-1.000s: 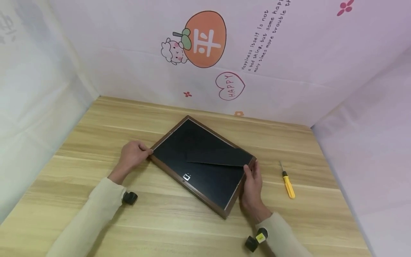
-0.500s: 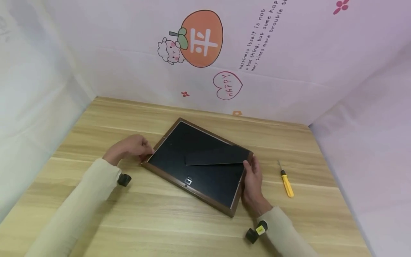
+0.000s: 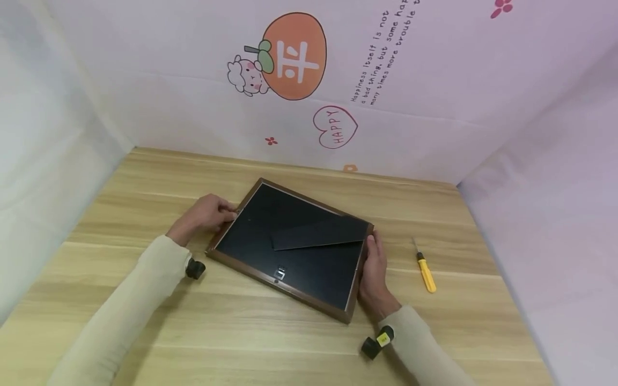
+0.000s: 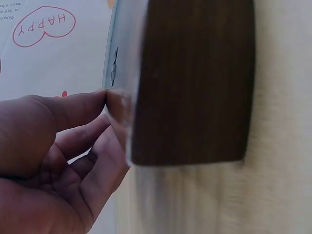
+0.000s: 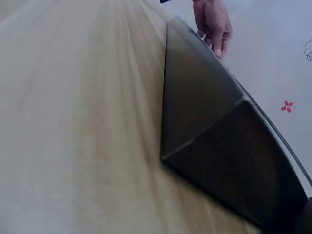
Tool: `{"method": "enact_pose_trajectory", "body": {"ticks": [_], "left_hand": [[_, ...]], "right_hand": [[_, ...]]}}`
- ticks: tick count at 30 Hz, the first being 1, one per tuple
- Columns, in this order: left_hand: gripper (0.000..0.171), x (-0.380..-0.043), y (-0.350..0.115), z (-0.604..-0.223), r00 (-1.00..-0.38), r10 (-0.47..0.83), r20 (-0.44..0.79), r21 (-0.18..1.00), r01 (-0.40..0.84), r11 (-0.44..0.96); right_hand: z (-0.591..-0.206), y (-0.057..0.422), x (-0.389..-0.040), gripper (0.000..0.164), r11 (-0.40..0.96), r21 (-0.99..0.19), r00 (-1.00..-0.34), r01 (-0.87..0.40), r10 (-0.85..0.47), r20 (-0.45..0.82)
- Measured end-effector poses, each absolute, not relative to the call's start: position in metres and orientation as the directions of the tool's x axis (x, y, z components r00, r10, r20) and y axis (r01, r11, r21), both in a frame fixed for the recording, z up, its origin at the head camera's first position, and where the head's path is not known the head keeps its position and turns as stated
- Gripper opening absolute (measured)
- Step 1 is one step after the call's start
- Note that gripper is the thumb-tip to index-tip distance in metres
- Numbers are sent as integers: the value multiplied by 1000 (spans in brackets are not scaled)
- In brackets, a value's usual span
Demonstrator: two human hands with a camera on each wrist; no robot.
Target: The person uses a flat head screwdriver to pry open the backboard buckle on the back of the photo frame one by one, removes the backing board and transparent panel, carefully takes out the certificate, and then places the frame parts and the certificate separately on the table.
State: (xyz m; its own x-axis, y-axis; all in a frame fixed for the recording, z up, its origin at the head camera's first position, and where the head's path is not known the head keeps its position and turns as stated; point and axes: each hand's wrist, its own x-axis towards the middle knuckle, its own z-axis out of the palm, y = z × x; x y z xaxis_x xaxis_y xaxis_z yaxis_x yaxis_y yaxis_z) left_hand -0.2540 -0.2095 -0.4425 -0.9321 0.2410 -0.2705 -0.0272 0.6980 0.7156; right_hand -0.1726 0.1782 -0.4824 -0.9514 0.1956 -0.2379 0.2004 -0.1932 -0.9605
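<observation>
A brown picture frame lies back side up on the wooden table, turned at a slant. Its black backing board carries a stand leg, folded down across it, and a small metal hanger near the front edge. At the frame's left side my left hand pinches the edge; the left wrist view has thumb and fingers at the frame's edge. My right hand grips the right side, thumb on top close to the leg's end. Its fingers under the edge are mostly hidden.
A yellow-handled screwdriver lies on the table right of the frame. White printed cloth walls enclose the table at the back and both sides.
My left hand has let go near the front left corner and moved up along the left edge, pinching it again. The frame has turned slightly and appears farther left, as the view also shifted.
</observation>
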Motion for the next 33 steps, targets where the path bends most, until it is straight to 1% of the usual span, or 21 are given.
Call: {"method": "enact_pose_trajectory", "body": {"ticks": [7, 12, 16, 23, 33], "left_hand": [[35, -243, -216, -452, -934, 218, -284, 736, -67, 673], [38, -232, -220, -460, -929, 170, -329, 799, -178, 575], [40, -222, -220, -464, -932, 139, -335, 839, -229, 493], [35, -209, -217, -468, -934, 99, -344, 861, -272, 431], [30, -190, -213, -469, -934, 76, -350, 866, -292, 406]], "right_hand": [[-484, 182, -184, 59, -171, -964, -959, 203, 164, -231], [-485, 182, -190, 61, -112, -975, -959, 192, 190, -210], [-487, 181, -196, 63, -24, -984, -961, 177, 213, -178], [-489, 185, -206, 64, 126, -982, -973, 143, 199, -117], [-490, 191, -218, 62, 233, -962, -982, 143, 156, -108]]}}
